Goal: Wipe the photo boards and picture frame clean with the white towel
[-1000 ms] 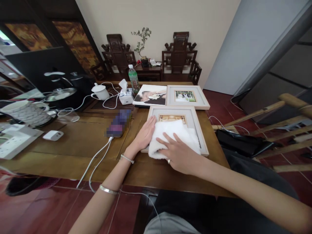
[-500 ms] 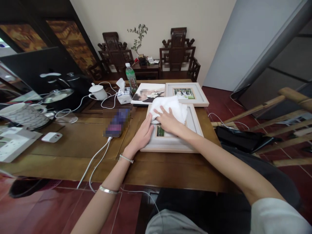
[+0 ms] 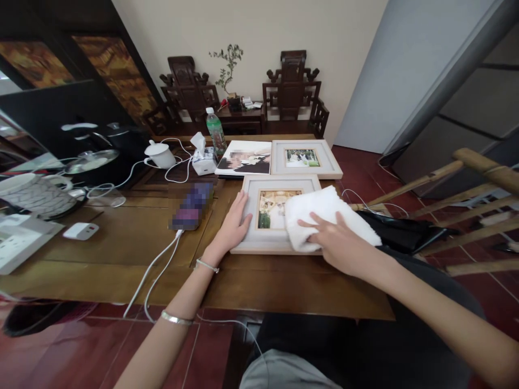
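A light wooden picture frame (image 3: 259, 242) with a grey mat and a photo lies flat near the table's front edge. My left hand (image 3: 234, 222) rests along its left side, fingers stretched and thumb apart, touching the frame. On the frame's right part my right hand (image 3: 338, 242) holds a folded white towel (image 3: 314, 210), pressing it down with spread fingers. The towel covers part of the photo and the right side of the frame, and hangs past the frame's right edge.
Behind lie another picture frame (image 3: 330, 156) and a white-edged photo panel (image 3: 247, 156). Leftward are a tissue box (image 3: 205, 163), a green bottle (image 3: 216, 132), a lidded white cup (image 3: 161, 155), a charging phone (image 3: 191, 208) and a white charger (image 3: 81, 231). A bamboo chair (image 3: 486, 167) stands at right.
My right hand has swept the towel from the frame's upper middle toward me and to the right, uncovering most of the photo. My left hand stays at the frame's left side.
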{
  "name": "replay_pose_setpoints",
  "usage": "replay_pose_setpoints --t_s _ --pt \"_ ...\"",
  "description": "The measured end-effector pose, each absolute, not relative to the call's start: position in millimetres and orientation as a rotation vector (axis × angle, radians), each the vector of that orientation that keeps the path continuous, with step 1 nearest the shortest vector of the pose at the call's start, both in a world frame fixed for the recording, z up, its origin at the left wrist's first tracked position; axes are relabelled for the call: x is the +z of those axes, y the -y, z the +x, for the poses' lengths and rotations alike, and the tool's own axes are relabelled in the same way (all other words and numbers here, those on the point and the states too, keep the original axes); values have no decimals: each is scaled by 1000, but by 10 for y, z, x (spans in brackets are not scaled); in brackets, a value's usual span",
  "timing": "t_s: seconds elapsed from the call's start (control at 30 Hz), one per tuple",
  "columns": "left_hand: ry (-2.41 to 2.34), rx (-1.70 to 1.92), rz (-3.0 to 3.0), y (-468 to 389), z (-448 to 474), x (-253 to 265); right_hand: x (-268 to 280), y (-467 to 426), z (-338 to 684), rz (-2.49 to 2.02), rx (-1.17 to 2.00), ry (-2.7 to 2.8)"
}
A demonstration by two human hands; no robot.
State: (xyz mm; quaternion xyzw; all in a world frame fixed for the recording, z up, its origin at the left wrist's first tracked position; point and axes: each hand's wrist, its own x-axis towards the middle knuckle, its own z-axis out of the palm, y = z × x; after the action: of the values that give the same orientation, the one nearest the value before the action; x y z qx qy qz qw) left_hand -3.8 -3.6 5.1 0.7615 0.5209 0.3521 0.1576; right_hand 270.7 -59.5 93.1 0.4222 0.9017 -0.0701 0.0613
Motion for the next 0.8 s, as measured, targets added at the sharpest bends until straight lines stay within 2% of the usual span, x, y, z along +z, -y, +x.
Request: replay_pose_setpoints --t_s 0.13,0.23,0.4,0.63,0.8 --pt "-1625 1160 1791 29 -26 -2 811 595 3106 1455 -249 -2833" --pt "-1543 1222 1367 79 -2 89 719 665 3319 1437 -368 -2943" --pt "-1341 938 774 299 75 340 688 893 3393 1456 -470 -2987" --pt "-1353 1099 622 584 113 402 755 974 3375 1510 -500 -2999" --pt "-1340 1036 453 763 -78 591 710 873 3606 1736 -274 -3015"
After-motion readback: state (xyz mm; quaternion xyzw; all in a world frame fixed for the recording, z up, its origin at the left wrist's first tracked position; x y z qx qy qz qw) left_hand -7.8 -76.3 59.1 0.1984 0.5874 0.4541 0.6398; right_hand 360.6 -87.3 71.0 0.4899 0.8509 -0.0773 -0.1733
